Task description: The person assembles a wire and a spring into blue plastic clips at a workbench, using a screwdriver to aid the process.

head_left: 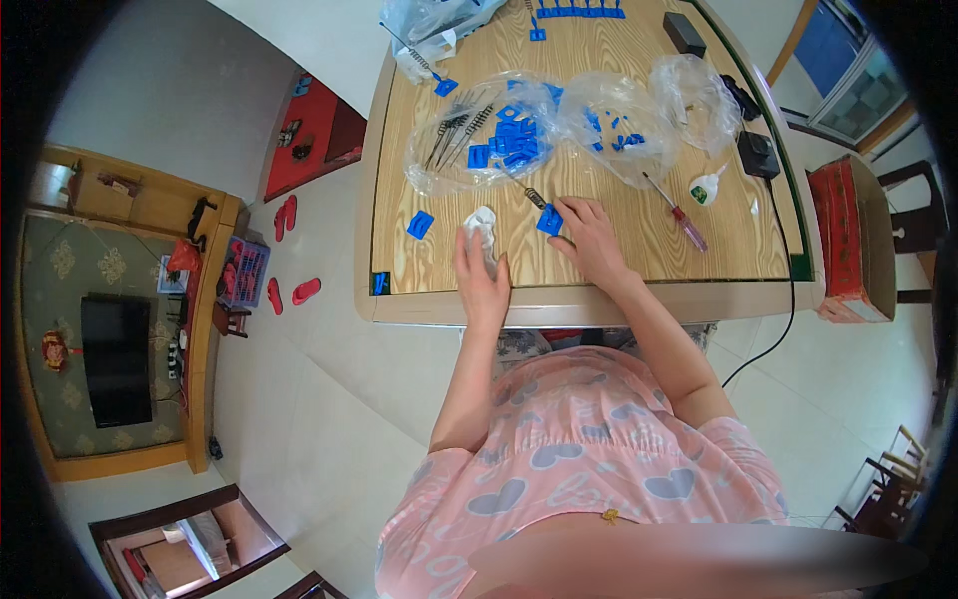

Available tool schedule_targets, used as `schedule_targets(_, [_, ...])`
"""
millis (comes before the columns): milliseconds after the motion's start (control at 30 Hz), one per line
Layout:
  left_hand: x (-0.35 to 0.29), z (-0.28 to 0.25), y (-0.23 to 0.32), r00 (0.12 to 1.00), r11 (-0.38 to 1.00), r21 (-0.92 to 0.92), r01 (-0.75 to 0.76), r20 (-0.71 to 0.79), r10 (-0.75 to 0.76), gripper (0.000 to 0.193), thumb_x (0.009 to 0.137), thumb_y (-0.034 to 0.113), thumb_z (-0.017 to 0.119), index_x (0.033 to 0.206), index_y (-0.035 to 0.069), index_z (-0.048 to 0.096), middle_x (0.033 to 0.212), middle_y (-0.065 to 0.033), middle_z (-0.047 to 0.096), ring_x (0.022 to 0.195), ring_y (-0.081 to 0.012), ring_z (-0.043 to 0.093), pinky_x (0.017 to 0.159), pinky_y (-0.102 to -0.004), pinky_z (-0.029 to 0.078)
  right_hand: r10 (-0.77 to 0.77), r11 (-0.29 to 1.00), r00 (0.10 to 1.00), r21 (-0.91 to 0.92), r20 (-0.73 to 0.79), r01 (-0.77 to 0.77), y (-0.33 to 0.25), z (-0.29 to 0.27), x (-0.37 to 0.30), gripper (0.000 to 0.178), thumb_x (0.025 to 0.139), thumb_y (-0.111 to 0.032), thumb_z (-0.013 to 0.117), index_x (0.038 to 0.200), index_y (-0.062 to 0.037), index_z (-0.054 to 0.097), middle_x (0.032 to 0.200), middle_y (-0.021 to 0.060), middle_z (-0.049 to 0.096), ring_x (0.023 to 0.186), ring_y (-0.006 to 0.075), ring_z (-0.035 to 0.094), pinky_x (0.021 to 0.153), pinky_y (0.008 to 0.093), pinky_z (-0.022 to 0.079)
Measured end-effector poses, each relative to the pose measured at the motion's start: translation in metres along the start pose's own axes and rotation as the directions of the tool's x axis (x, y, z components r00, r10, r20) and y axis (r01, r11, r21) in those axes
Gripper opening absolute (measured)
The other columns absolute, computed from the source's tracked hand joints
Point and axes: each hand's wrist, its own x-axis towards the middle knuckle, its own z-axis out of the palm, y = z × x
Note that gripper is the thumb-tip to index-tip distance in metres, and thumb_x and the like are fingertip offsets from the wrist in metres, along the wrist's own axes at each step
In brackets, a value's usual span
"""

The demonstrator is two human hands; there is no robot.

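Observation:
My left hand (pixel 482 288) is curled round a crumpled white cloth or tissue (pixel 481 222) near the front of the wooden table. To its right, my right hand (pixel 593 243) grips the edge of a small blue plastic piece (pixel 549 220) between thumb and fingers. From that piece a dark coil spring (pixel 536 199) with a thin rod sticks out toward the far left. Left of the cloth lies a loose blue plastic piece (pixel 420 225). Beyond my hands, an open clear bag (pixel 424 180) contains blue pieces (pixel 517 140) and several spring rods (pixel 459 133).
A second clear bag (pixel 639 100) has small blue parts inside. On the right are a screwdriver (pixel 689 230), a small white bottle (pixel 707 188) and a black adapter (pixel 758 156) with its cord over the edge. Finished-looking blue pieces (pixel 581 13) line the far side.

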Motion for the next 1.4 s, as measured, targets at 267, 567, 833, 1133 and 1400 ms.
schedule_targets(267, [-0.004,-0.001,-0.02,0.996,0.998,0.015,0.064,-0.067,-0.063,0.024,0.08,0.004,0.061,0.103,0.0,0.059,0.093,-0.0137,0.051,0.086,-0.0282,0.052,0.075,-0.036,0.043,-0.014,0.996,1.0,0.091,-0.028,0.016,0.004,0.001,-0.002,0.06,0.073,-0.024,0.067,0.123,0.0001,0.045,0.117,0.0169,0.049,0.109,0.0331,0.043,0.093,0.0396,0.036])
schedule_targets(567, [-0.007,0.003,-0.02,0.98,0.988,-0.035,0.151,-0.128,-0.154,0.02,0.075,0.011,0.07,0.072,0.001,0.053,0.071,-0.0068,0.047,0.061,-0.0176,0.045,0.056,-0.0297,0.039,0.056,0.973,0.984,0.231,-0.171,-0.015,0.009,-0.001,-0.007,0.043,0.076,-0.017,0.066,0.113,-0.0006,0.053,0.108,0.0155,0.055,0.102,0.0322,0.049,0.089,0.0381,0.039])
schedule_targets(833, [-0.003,0.003,-0.012,0.985,0.994,-0.098,0.053,-0.161,-0.068,0.012,0.088,0.01,0.055,0.084,-0.001,0.058,0.076,-0.0078,0.054,0.069,-0.0173,0.051,0.064,-0.0303,0.043,0.132,0.979,0.926,0.193,-0.353,-0.066,0.057,-0.047,0.035,0.02,0.078,-0.009,0.056,0.095,-0.0023,0.061,0.094,0.0157,0.058,0.095,0.0327,0.051,0.084,0.0396,0.041])
schedule_targets(1133, [-0.004,0.004,-0.005,0.959,0.952,-0.218,0.216,-0.136,-0.248,0.021,0.087,0.014,0.058,0.1,0.001,0.05,0.081,-0.0055,0.053,0.072,-0.013,0.05,0.067,-0.0258,0.044,0.296,0.935,0.889,-0.299,0.35,-0.193,0.108,-0.063,0.139,0.035,0.078,-0.006,0.046,0.108,-0.0126,0.062,0.111,0.0136,0.059,0.1,0.0325,0.057,0.085,0.0411,0.046])
schedule_targets(1400, [-0.005,0.005,-0.008,0.964,0.968,-0.168,0.184,-0.16,-0.211,0.02,0.086,0.013,0.058,0.1,0.0,0.051,0.079,-0.0057,0.054,0.068,-0.014,0.051,0.063,-0.0263,0.044,0.166,0.96,0.856,-0.279,0.49,-0.026,0.096,-0.064,0.186,0.054,0.079,-0.002,0.043,0.125,-0.0285,0.052,0.114,0.0146,0.058,0.1,0.032,0.057,0.086,0.0406,0.046])
